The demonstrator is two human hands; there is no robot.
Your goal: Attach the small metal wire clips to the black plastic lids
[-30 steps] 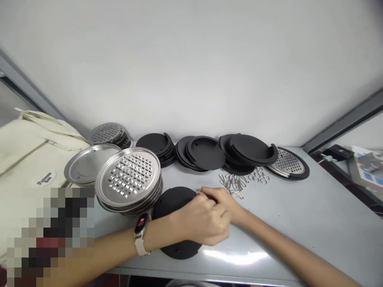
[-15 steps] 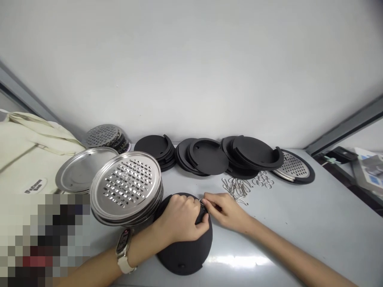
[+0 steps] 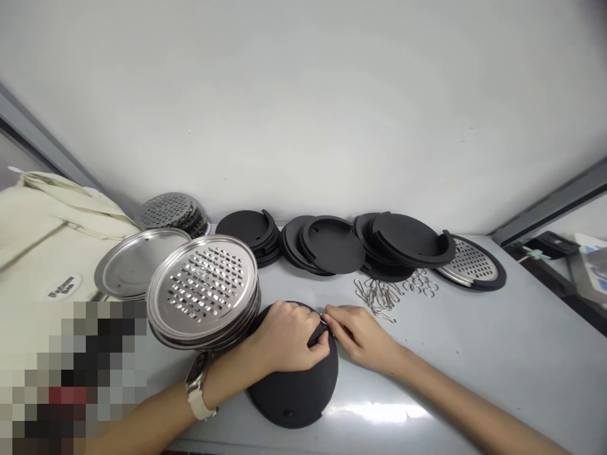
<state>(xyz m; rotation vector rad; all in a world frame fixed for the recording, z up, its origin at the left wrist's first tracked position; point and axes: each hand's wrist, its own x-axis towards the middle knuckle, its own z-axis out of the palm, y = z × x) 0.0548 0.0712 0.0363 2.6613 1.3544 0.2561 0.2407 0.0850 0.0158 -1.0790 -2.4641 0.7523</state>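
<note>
A round black disc (image 3: 296, 398) lies on the table in front of me, with a small hole near its lower edge. My left hand (image 3: 291, 338) is closed over its upper part, knuckles up and thumb curled toward the rim. At the disc's upper right edge, my right hand (image 3: 363, 335) pinches a small metal ring (image 3: 323, 318), mostly hidden by the fingertips. Both hands nearly touch there. Just right of them lie a loose pile of wire clips (image 3: 379, 296) and several metal rings (image 3: 422, 283).
Left of the disc stands a stack of round metal graters (image 3: 203, 291), beside plain metal discs (image 3: 142, 262). Further graters (image 3: 168, 210) sit behind. Stacks of black discs (image 3: 332, 245) line the wall. A black-rimmed grater (image 3: 474, 262) lies far right; a cream cloth bag (image 3: 57, 234) is left.
The view has shifted slightly. Both hands stay at the same edge of the black disc; the right fingertips have moved a little against the rim, and less of the metal ring shows.
</note>
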